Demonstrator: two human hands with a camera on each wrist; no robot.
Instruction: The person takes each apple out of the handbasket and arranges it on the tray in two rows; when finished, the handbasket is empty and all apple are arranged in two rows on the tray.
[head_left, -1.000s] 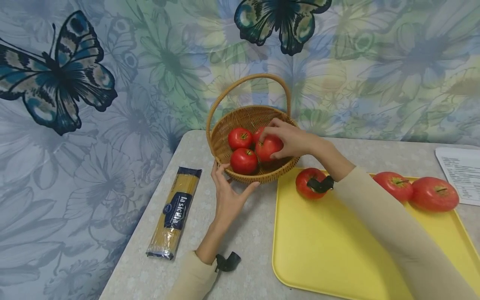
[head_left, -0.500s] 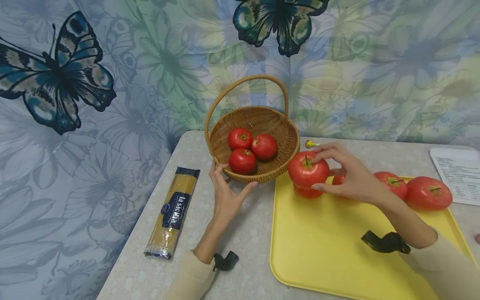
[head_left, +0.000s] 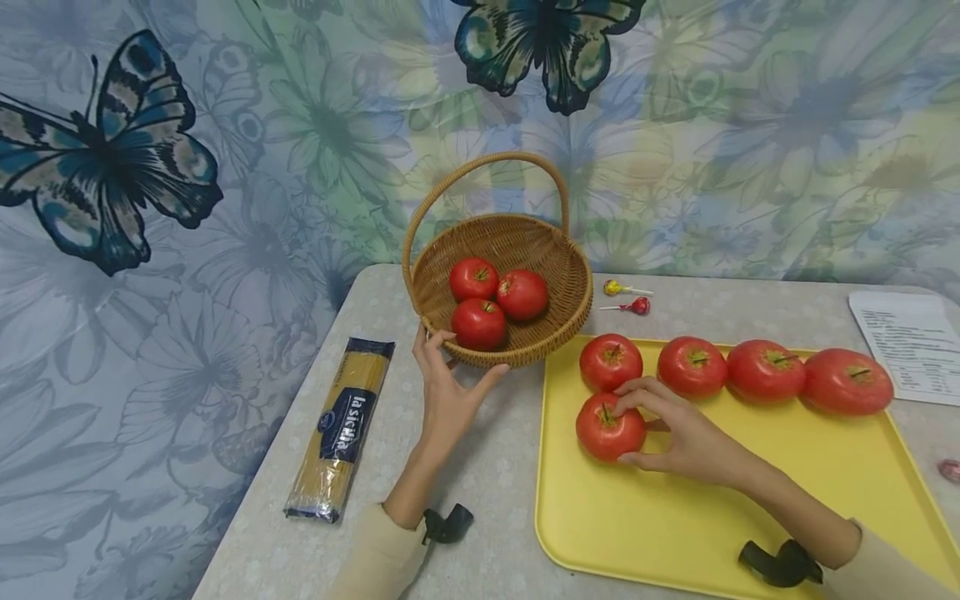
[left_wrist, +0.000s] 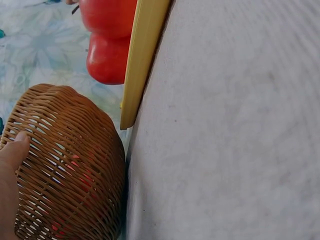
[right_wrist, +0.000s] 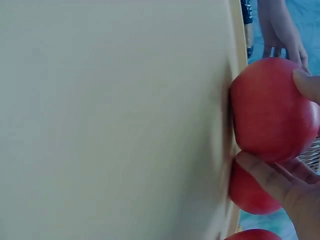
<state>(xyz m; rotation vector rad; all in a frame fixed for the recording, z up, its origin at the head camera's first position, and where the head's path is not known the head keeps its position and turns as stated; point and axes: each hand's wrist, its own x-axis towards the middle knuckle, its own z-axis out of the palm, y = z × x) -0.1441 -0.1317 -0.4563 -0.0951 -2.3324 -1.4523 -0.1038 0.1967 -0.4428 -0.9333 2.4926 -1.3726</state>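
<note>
A tilted wicker basket [head_left: 558, 312] with a tall handle holds three red apples [head_left: 480, 325]. My left hand [head_left: 450, 400] grips its front lower rim, and in the left wrist view the thumb [left_wrist: 15, 150] lies against the woven side. On the yellow tray [head_left: 645, 525], near its left edge, my right hand [head_left: 686, 433] holds a red apple [head_left: 609, 427] between thumb and fingers. In the right wrist view this apple [right_wrist: 272, 110] stands close over the tray surface. Just behind it sits another apple [head_left: 611, 361], and several more form a row along the tray's back edge.
Left of the basket lies a pack of spaghetti [head_left: 347, 429]. Behind the tray are a yellow lollipop [head_left: 613, 287] and a red lollipop [head_left: 639, 306]. A printed sheet [head_left: 907, 346] lies at the back right, and a small wrapped candy [head_left: 949, 470] at the right edge.
My right hand has carried an apple out of the basket, rightward and down to the front of the tray's left apple. My left hand has kept its grip on the basket.
</note>
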